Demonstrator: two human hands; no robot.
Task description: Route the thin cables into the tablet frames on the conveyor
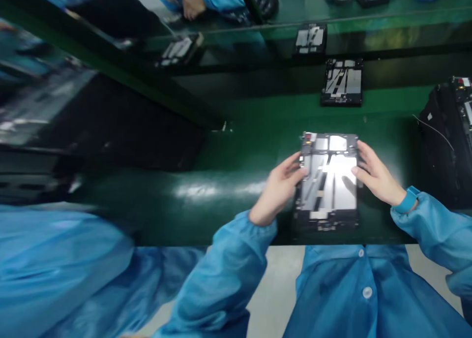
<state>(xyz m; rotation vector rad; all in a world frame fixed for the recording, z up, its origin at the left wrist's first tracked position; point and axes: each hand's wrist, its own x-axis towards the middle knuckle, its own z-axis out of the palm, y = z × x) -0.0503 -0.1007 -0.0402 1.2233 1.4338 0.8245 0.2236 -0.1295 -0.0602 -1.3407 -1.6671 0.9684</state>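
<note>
Green conveyor belt point(236, 148) on what looks like an electronics line, seen from head height, with the view a bit warped toward the edges. Dead center, the left hand point(280, 188) and the right hand point(376, 175) are both holding a silver metal device frame point(328, 178), one on each long side, fingers curled around the edges. Neither hand is spread wide; they're just as far apart as the frame is across. The frame is flat, right over the near part of the belt, and I can't tell if it's resting on the belt or lifted a touch.

Blue smock sleeves point(224, 274) run back from both wrists, there's a blue wrist strap point(408, 200) on the right wrist, and the smock front with its white buttons point(367, 292) shows below, with grey floor point(273, 298) beside it. A big blurry patch of blue smock point(62, 264) fills the bottom left.

Past the hands, a matching frame point(341, 82) lies on the belt, with another point(310, 39) farther up and one more point(180, 49) off to the left. On the right there's a bulky black object point(442, 141) with a thin wire point(435, 131) across it. Up top, a co-worker's hand point(193, 6) sticks out of a blue sleeve, too far off to see much.
</note>
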